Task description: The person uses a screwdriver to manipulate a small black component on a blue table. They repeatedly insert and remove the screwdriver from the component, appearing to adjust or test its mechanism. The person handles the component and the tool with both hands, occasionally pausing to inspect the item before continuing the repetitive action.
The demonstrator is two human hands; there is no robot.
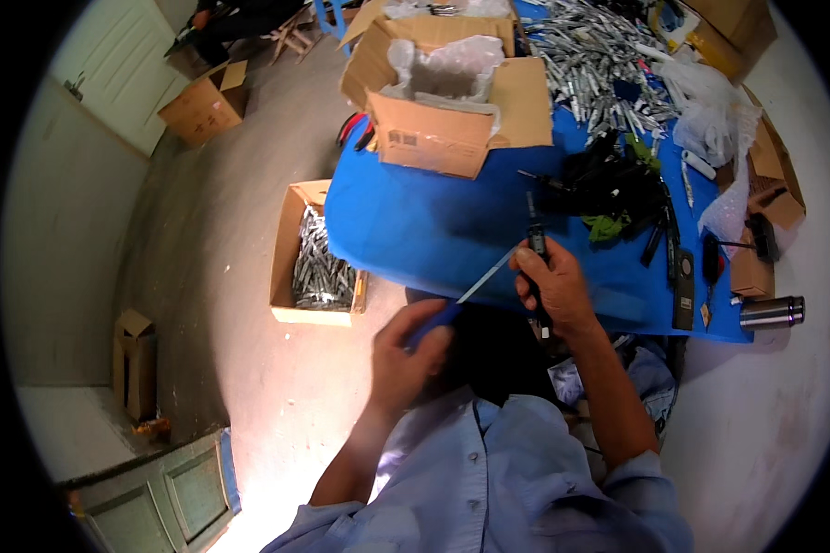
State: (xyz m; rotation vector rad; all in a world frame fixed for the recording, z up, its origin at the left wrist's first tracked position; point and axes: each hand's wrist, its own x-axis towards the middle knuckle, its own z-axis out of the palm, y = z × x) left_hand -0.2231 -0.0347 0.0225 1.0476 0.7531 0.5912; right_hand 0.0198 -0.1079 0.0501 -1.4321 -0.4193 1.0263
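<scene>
My left hand (401,359) is closed around the blue handle of a tool (481,283) with a long, thin metal shaft; it resembles a screwdriver. The shaft slants up to the fingertips of my right hand (561,288). Upright in that right hand is a slim black tool (537,238) with a narrow metal end pointing away from me. The shaft's tip meets or passes close to the black tool's side; my fingers hide the exact contact. Both hands are over the near edge of the blue-covered table (415,212).
An open cardboard box (433,138) with bubble wrap stands on the table. Right of it are a heap of silvery parts (599,69) and a pile of black pieces (613,180). A metal flask (772,313) lies at the right. On the floor, another box (286,249) holds silvery parts.
</scene>
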